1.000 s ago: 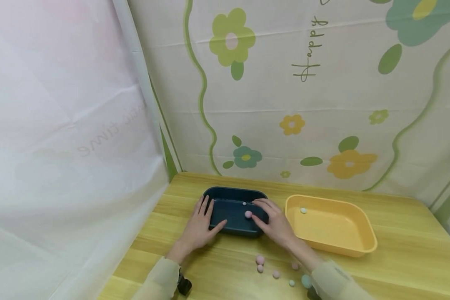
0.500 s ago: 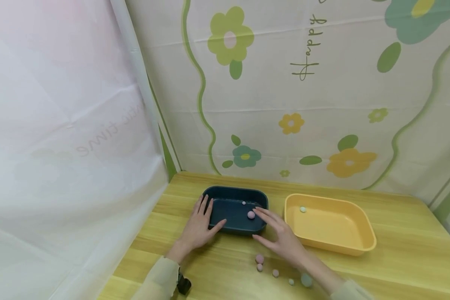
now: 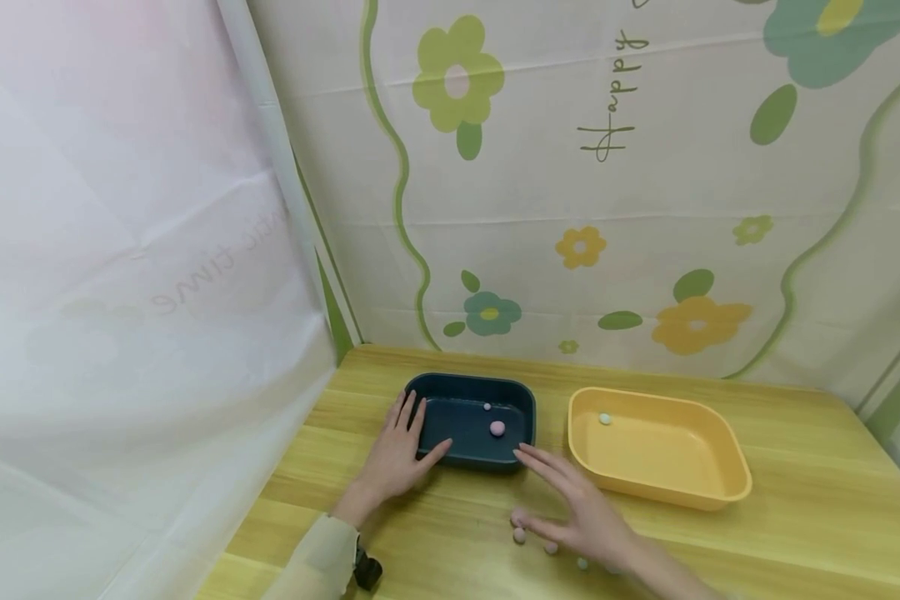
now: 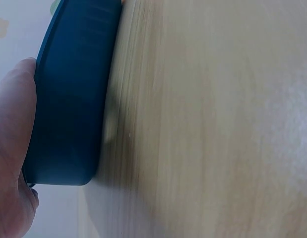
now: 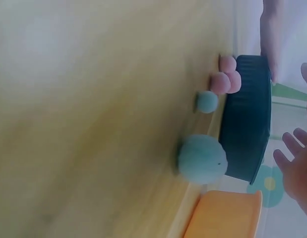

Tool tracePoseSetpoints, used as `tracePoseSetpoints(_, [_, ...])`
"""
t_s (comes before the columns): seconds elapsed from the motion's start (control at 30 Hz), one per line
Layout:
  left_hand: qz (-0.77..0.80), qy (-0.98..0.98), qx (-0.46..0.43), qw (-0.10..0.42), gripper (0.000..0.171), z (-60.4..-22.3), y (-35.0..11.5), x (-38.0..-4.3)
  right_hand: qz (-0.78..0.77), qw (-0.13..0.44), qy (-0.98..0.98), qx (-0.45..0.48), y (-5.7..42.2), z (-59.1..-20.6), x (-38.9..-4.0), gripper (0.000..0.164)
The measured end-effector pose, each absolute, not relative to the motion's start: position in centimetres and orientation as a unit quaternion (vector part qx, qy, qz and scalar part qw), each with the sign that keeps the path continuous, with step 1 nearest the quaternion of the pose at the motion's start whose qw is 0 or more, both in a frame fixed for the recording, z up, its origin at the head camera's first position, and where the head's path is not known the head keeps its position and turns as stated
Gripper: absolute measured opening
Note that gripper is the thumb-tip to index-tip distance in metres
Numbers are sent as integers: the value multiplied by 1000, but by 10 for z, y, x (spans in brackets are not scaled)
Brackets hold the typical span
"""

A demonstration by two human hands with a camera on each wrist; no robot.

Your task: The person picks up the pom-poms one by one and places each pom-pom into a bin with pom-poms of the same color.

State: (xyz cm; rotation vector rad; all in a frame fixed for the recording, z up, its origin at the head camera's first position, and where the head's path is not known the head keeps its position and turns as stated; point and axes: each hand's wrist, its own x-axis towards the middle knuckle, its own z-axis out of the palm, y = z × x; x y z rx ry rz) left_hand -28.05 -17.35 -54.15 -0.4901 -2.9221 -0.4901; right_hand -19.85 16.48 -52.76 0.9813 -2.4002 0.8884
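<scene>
My left hand [image 3: 392, 457] rests on the left end of a dark blue tray [image 3: 468, 380], its fingers over the rim and thumb at the front edge. The left wrist view shows that thumb [image 4: 15, 109] against the tray's outer wall. Inside the tray lie a pink ball [image 3: 497, 428] and a tiny pale ball [image 3: 487, 407]. My right hand [image 3: 588, 510] hovers in front of the tray, holding nothing, fingers spread. Beneath it on the table are several pink balls [image 3: 520, 536], partly hidden, a small mint ball [image 5: 208, 101] and a larger mint ball [image 5: 203, 158].
A yellow tray [image 3: 660, 454] stands to the right, with a pale mint ball [image 3: 605, 419] inside at its left. The wooden table [image 3: 435, 542] ends at a flower-printed curtain [image 3: 525, 192] behind. Another white sheet [image 3: 142, 292] hangs at the left.
My right hand has let go of the pink ball in the dark blue tray. It has drawn back toward the balls on the table. The left hand stays in place.
</scene>
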Motion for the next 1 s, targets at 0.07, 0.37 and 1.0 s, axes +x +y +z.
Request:
tracePoseSetpoints(0.07, [-163, -971, -163, 68, 98, -541, -173, -280, 320, 199, -855, 356, 167, -530, -194, 88])
tracePoseSetpoints(0.37, [-165, -970, -163, 67, 97, -541, -173, -281, 329, 203, -828, 406, 169, -544, -184, 80])
tracePoseSetpoints(1.0, [-155, -972, -162, 63, 97, -541, -173, -282, 351, 172, -836, 384, 160, -566, -184, 64])
